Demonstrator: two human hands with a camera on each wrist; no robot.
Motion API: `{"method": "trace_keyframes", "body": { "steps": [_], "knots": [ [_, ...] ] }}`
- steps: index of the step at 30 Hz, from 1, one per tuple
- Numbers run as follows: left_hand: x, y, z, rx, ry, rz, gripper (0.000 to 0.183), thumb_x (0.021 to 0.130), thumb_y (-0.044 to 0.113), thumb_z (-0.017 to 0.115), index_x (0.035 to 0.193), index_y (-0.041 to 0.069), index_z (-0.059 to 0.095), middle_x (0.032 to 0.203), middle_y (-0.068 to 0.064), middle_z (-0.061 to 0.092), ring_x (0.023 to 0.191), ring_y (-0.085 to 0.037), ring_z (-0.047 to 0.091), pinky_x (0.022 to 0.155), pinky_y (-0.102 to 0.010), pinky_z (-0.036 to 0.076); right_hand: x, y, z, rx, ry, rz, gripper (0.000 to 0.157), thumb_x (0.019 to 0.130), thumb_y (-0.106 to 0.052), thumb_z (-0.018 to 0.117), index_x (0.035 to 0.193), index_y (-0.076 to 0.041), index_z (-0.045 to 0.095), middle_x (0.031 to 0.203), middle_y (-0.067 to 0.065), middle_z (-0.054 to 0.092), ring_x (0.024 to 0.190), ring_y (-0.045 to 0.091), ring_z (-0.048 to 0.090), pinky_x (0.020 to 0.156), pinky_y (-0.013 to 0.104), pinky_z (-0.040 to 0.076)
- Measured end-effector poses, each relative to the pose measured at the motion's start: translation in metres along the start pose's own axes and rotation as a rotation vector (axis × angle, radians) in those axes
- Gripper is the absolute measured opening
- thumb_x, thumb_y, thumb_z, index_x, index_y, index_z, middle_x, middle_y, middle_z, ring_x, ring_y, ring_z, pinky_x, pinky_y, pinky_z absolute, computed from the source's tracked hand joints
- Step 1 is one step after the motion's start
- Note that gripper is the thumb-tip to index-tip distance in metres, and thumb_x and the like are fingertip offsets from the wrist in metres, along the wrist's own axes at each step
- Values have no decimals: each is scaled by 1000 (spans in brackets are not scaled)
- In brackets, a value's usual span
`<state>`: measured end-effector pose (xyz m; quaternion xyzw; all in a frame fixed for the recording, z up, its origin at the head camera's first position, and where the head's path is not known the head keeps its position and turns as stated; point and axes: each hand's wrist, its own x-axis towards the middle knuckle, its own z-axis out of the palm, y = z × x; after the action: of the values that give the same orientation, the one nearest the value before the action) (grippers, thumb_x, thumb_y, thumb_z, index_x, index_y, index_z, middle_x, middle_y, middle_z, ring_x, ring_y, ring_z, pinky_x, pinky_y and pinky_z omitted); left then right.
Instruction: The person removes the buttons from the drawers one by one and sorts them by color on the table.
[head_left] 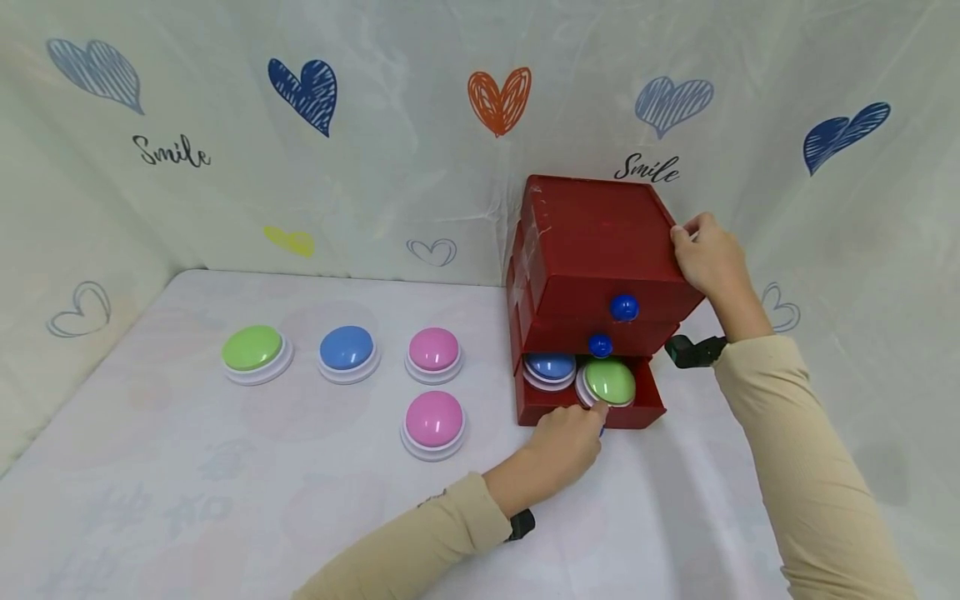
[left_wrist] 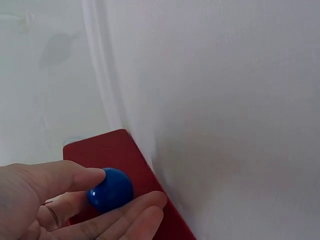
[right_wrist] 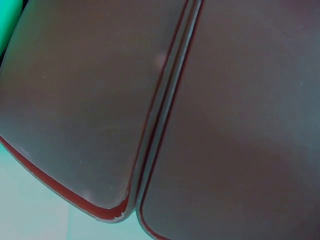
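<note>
A red drawer cabinet (head_left: pixel 600 233) with blue knobs stands at the right of the table. Its bottom drawer (head_left: pixel 551 412) is pulled out and holds a blue push button (head_left: pixel 551 367) and a green push button (head_left: pixel 611 381), both on white bases. My left hand (head_left: pixel 562 446) is at that drawer's front; in the left wrist view, its thumb and fingers pinch the blue knob (left_wrist: pixel 114 190). My right hand (head_left: pixel 712 258) grips the cabinet's top right edge; its fingertips are partly hidden. The right wrist view shows only the cabinet's side panels (right_wrist: pixel 90 100).
Left of the cabinet, on the white table (head_left: pixel 300 500), are a green button (head_left: pixel 252 348), a blue button (head_left: pixel 347 347) and two pink buttons, one behind (head_left: pixel 434 350) and one in front (head_left: pixel 433 419). A curtain (head_left: pixel 405 150) printed with hearts hangs behind.
</note>
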<state>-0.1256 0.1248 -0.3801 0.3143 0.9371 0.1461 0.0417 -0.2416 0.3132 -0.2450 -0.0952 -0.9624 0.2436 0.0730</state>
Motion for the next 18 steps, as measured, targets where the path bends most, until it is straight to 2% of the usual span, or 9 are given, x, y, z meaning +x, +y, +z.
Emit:
{"method": "trace_keyframes", "body": {
  "steps": [12, 18],
  "knots": [
    [-9, 4, 1, 58, 43, 39, 33, 88, 23, 63, 120, 14, 58, 64, 3, 61, 53, -9, 56, 45, -15, 41, 2, 1, 0, -11, 5, -3, 54, 99, -39, 25, 126, 5, 38, 104, 26, 52, 88, 37, 55, 64, 39, 50],
    [-12, 6, 1, 72, 33, 46, 36, 87, 25, 65, 121, 15, 58, 66, 3, 62, 52, -7, 54, 46, -14, 42, 1, 1, 0, -8, 4, -3, 53, 99, -39, 25, 126, 6, 38, 104, 26, 52, 87, 36, 55, 64, 38, 49]
  ]
}}
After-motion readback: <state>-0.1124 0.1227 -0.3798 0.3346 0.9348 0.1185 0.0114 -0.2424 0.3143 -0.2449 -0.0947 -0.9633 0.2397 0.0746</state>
